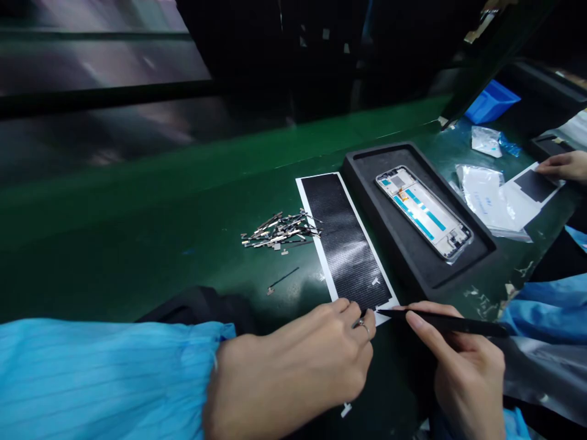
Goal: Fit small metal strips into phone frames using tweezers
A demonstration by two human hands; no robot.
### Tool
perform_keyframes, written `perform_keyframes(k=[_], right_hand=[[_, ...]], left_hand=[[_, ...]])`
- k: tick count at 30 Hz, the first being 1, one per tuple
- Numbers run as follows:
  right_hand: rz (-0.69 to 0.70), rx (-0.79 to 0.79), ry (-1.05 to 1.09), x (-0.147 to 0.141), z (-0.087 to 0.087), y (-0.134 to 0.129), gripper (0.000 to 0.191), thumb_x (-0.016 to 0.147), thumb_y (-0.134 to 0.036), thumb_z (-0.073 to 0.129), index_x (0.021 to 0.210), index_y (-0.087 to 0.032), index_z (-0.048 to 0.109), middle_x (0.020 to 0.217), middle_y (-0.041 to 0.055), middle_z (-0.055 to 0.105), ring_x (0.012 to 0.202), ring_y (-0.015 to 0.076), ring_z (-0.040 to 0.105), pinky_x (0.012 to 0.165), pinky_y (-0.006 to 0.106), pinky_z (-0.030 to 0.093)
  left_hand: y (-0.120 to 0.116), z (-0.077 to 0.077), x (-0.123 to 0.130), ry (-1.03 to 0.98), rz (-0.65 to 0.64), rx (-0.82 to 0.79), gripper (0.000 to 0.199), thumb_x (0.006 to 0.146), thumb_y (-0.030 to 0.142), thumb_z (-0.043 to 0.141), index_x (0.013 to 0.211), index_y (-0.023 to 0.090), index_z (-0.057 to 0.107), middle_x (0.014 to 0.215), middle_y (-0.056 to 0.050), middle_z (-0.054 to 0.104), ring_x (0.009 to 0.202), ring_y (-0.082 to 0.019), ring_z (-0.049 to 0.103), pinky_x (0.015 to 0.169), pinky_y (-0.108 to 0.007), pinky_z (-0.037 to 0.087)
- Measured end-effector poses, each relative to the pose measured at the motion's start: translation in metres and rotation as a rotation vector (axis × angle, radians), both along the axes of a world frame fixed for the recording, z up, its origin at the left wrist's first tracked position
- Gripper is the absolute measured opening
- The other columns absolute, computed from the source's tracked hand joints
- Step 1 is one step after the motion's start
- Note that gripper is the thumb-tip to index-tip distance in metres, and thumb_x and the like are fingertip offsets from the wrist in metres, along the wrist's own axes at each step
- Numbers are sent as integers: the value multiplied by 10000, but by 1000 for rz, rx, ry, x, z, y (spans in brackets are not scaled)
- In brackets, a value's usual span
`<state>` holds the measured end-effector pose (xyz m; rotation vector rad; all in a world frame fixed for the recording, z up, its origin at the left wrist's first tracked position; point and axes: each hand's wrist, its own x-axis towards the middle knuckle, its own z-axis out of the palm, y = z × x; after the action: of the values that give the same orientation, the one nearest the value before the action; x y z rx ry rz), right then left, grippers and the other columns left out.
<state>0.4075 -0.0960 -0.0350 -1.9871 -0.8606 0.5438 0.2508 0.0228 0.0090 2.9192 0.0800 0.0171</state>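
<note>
A white-bordered sheet of black adhesive strips (342, 229) lies on the green bench. My left hand (312, 351), with a ring on one finger, rests on its near end. The fingers are curled together, and whatever they pinch is hidden beneath them. In my right hand (463, 354) is a pair of black tweezers (458, 322), held like a pen. Their tips touch the sheet's near corner, close beside my left fingertips. A small pale T-shaped piece (376, 281) lies on the sheet. To the left is a loose pile of thin flex strips (284, 231).
Right of the sheet, a black foam tray (376, 201) holds an opened phone frame (424, 211). Plastic bags (481, 189) lie further right, where another person's hand (564, 166) touches a similar sheet (513, 211). A blue bin (491, 102) stands behind.
</note>
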Motion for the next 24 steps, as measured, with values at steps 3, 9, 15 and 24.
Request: perform_keyframes(k=[3,9,15,24], right_hand=[[-34,-4,-2,0,0,0,217,654,-390,651,706,-180,676,768,16,674,663,151,629,531,138,480],[-13,15,12,-1,1,2,178,634,-359,664,678,-189,689,693,2,664,606,157,627,522,155,494],[-55,11,43,-2,-1,1,211,644,-373,660,703,-172,685,736,17,669,594,148,615,497,155,479],[-141,168,257,-1,-12,0,119,593,-272,714,676,-191,688,782,26,660,662,145,604,536,165,469]], left_hand=[[-1,2,1,40,-100,128,240,756,26,469,923,109,619,1069,-99,621,956,-223,570,806,-308,458],[-2,3,-1,-46,-33,126,234,752,21,484,910,116,628,1022,-87,646,920,-207,586,801,-299,443],[-2,1,-1,-66,-48,124,222,693,22,553,882,91,648,950,-87,671,833,-212,605,771,-299,442],[-1,3,-4,-81,-13,133,228,736,32,500,904,95,641,986,-90,660,878,-206,596,828,-286,431]])
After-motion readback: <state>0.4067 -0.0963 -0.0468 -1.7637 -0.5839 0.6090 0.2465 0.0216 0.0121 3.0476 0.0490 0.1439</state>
